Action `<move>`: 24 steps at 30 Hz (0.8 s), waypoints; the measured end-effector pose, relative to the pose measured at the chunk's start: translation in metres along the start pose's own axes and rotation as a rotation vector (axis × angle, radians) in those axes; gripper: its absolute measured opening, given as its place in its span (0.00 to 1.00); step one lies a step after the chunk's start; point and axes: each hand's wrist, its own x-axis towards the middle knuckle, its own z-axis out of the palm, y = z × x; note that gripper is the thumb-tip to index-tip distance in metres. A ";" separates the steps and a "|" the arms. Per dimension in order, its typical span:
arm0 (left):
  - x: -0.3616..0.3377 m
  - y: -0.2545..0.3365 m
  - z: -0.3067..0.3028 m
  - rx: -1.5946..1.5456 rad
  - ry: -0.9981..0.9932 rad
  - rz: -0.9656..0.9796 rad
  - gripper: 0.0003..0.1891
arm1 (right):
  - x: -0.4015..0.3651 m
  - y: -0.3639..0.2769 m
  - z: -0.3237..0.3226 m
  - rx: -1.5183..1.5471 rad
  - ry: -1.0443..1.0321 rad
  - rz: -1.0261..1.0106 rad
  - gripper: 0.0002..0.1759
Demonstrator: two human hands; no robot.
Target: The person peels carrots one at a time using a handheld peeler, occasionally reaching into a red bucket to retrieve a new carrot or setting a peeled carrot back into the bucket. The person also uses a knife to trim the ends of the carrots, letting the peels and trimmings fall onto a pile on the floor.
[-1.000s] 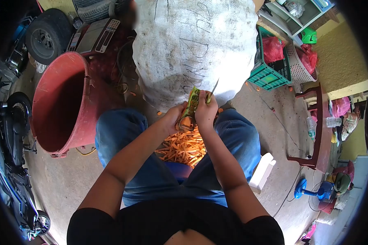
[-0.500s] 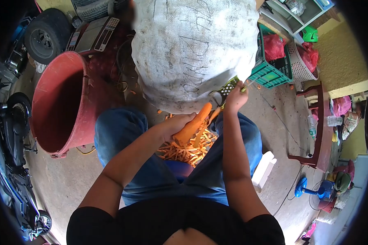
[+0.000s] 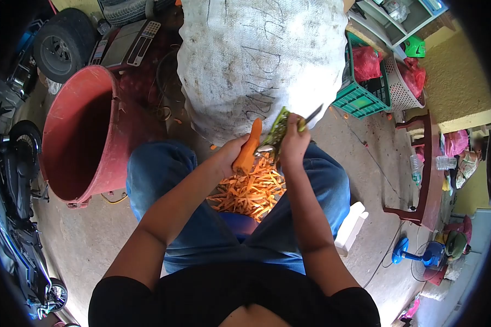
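Note:
My left hand [image 3: 230, 155] grips an orange carrot [image 3: 250, 143] by its lower half, tip pointing up and away from me. My right hand [image 3: 293, 143] holds a green-handled peeler [image 3: 278, 129] flat against the carrot's right side. A heap of orange carrot peelings [image 3: 251, 191] lies on the floor between my knees, directly under both hands. I am seated in blue jeans, knees spread around the heap.
A large white woven sack [image 3: 256, 60] stands just beyond my hands. A big red tub [image 3: 79, 136] is at my left. Green crate [image 3: 360, 98] and white basket [image 3: 401, 87] sit at the back right, a weighing scale [image 3: 125, 46] and tyres behind the tub.
Half a second ago my right hand was stretched out to the right, away from the carrot; it has come back against the carrot. The carrot is held more upright now.

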 end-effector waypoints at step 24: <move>-0.028 0.000 0.030 0.557 0.102 -0.091 0.20 | 0.063 0.000 -0.029 -0.156 0.422 -0.223 0.14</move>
